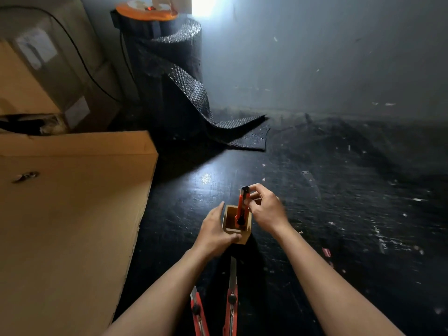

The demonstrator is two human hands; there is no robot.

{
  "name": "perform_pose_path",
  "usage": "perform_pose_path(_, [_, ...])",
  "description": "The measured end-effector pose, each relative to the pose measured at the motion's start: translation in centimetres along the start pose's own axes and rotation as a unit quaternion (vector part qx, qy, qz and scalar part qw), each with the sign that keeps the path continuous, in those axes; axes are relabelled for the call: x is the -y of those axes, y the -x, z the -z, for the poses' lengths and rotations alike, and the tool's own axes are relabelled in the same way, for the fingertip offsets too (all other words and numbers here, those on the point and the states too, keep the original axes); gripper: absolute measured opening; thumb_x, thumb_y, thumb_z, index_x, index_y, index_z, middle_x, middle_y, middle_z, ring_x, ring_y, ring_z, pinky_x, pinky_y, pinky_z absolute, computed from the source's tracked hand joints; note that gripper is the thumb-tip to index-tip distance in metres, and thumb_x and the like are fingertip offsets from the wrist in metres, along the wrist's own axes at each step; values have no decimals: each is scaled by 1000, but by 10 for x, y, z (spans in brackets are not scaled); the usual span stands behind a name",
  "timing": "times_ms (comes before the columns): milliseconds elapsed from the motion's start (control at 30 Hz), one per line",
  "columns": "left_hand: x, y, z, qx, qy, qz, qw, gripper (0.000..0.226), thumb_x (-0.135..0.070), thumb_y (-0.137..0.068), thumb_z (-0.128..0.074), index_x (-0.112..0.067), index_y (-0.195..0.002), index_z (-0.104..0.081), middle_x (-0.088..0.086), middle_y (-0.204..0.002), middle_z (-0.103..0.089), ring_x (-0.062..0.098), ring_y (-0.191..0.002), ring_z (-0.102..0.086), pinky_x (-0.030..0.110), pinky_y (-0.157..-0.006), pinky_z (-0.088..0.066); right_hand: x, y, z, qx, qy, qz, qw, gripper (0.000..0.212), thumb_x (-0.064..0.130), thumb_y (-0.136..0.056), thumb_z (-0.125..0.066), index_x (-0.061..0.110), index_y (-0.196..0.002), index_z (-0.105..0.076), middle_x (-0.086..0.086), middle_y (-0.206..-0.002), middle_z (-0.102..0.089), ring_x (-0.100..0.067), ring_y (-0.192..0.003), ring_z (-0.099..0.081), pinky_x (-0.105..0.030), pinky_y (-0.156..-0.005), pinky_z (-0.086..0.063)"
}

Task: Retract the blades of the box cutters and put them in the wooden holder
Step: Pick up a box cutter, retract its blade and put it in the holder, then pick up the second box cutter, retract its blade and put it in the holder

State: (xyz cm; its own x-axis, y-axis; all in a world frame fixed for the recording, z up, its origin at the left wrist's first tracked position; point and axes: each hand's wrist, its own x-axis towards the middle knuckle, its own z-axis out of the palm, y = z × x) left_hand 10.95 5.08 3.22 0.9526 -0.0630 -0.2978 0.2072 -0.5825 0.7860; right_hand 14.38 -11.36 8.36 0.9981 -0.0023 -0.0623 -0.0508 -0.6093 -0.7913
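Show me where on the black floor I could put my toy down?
Bare floor lies right of the right hand, out toward the wall. Another patch sits between the wooden holder and the bubble wrap. It's crowded near the arms, where two box cutters lie, and left, by the cardboard box.

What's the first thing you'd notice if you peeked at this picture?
Probably the bright orange box cutter in the middle, which the right hand is lowering into the wooden holder while the left hand steadies it. Two more box cutters lie on the dark floor between the arms, blades out. A big cardboard box fills the left side.
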Motion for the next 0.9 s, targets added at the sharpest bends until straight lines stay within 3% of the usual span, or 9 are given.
perform_pose_path(67, [2,-4,-4,-3,0,-3,1000,110,-32,-71,-91,-15,-161,-31,7,-163,-41,22,-151,-38,36,-122,-31,-10,-3,-7,10,9,-16,1000,9,16,-94,-70,21,-101,-71,7,-90,-73,-9,-81,-69,-18,-61,-48])
perform_pose_path(233, [4,-8,-9,-14,32,9,999,103,-33,-71,-93,-16,-158,-38,5,-154,-55,13,-140,-50,20,-111,-36,-28,-10,-20,28,20,-52,998,17,9,-88,-68,24,-93,-73,5,-90,-78,-17,-85,-73,-37,-77,-60])
perform_pose_path(300, [3,-8,-10,-16,41,14,999,101,-30,-73,-92,-18,-158,-38,2,-147,-62,5,-128,-55,14,-102,-36,-32,-12,-23,31,26,-56,998,18,9,-87,-68,24,-94,-74,5,-89,-78,-17,-85,-73,-36,-77,-60])
perform_pose_path(400, [1,-6,-10,-19,37,12,999,94,-27,-75,-91,-18,-156,-42,2,-138,-68,5,-118,-60,8,-94,-37,-33,-14,-25,34,36,-54,997,18,8,-88,-67,23,-96,-75,4,-92,-78,-18,-86,-72,-34,-77,-59])
perform_pose_path(533, [-1,-4,-11,-19,18,2,1000,77,-19,-80,-87,-17,-149,-52,3,-127,-74,1,-100,-58,-8,-71,-35,-31,-16,-24,31,44,-50,997,17,10,-90,-66,21,-100,-75,2,-97,-79,-19,-91,-72,-33,-79,-57])
perform_pose_path(600, [-3,-2,-11,-20,19,3,1000,77,-18,-81,-86,-15,-150,-51,5,-128,-73,1,-101,-57,-4,-73,-34,-30,-16,-22,18,42,-48,998,20,12,-91,-68,19,-108,-75,-1,-103,-79,-20,-97,-72,-33,-86,-57])
perform_pose_path(667, [-5,0,-11,-14,22,10,1000,81,-18,-83,-84,-14,-153,-46,6,-131,-71,3,-106,-58,8,-87,-36,-27,-14,-16,11,44,-43,998,30,11,-91,-68,18,-120,-72,-4,-111,-77,-22,-104,-70,-31,-91,-54])
perform_pose_path(767, [-6,2,-11,-23,14,13,1000,82,-18,-84,-83,-11,-154,-42,7,-135,-68,21,-124,-65,19,-91,-42,-23,-7,-3,9,43,-37,998,42,12,-94,-69,15,-135,-62,-7,-118,-72,-23,-108,-67,-34,-94,-53])
perform_pose_path(900, [-1,12,-9,-78,-19,18,997,102,-31,-82,-85,-11,-162,-26,13,-155,-52,28,-145,-48,37,-115,-42,-19,14,11,-12,49,-36,998,51,10,-93,-71,14,-141,-56,-8,-121,-68,-19,-105,-64,-33,-92,-54])
